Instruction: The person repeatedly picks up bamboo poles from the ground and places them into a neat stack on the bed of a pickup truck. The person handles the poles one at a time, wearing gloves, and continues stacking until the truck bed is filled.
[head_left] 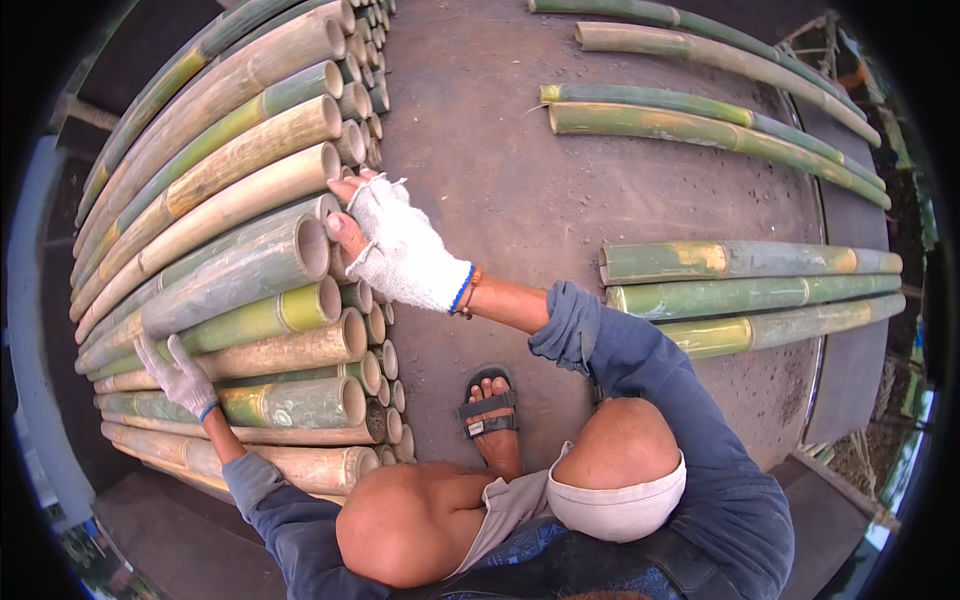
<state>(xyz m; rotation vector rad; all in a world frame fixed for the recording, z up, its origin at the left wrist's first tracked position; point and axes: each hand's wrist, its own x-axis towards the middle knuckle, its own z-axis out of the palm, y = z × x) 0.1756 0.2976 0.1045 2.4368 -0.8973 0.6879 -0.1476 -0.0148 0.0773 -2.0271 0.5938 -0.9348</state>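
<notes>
A stack of cut bamboo poles (250,150), green and tan with hollow open ends, lies on my left. My left hand (178,378), in a white knit glove, rests with fingers spread on the poles near the front of the stack. At the cut ends my right hand (400,240) reaches across in a similar glove with bare fingertips. Its thumb and fingers are apart, next to the end of a thick grey-green bamboo pole (230,280). Whether those fingertips touch a pole end, I cannot tell.
Three green bamboo poles (760,292) lie side by side on the brown floor (480,120) at the right. Several more poles (700,135) lie farther off. My sandalled foot (490,410) stands beside the stack, near the lower pole ends.
</notes>
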